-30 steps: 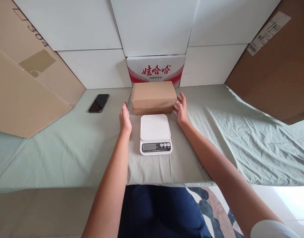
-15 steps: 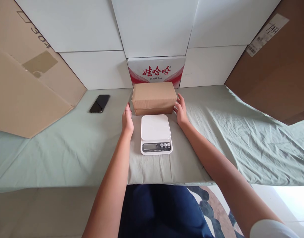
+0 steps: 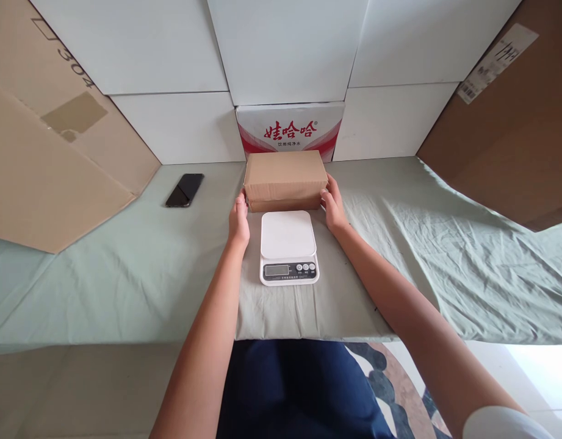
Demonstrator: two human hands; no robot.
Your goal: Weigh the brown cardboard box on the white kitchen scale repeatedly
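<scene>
The carton (image 3: pixel 290 129) standing against the back wall carries red Chinese characters, 娃哈哈, with a smaller dark line beneath that reads as drinking water, over a red band. To the far left a big leaning sheet of cardboard (image 3: pixel 56 146) has "304" marked in black near its top edge and a patch of brown tape lower down. On the right another brown cardboard panel (image 3: pixel 514 122) bears a white shipping label with a barcode, its print too small to read. The digital scale (image 3: pixel 288 247) is white with a grey display and three small round buttons along its front; the tiny captions under them cannot be made out. Just behind the scale, touching or nearly so, sits a plain brown cardboard box (image 3: pixel 285 178), unmarked. The left hand (image 3: pixel 239 221) presses flat against its left end and the right hand (image 3: pixel 332 209) against its right end, fingers wrapped at the corners, clasping it between them while it rests on the cloth. A black phone (image 3: pixel 184 190) lies face up well off to the left. The worktop (image 3: pixel 125 274) is draped in a pale green, creased sheet, and white panels (image 3: pixel 285 49) form the wall behind.
</scene>
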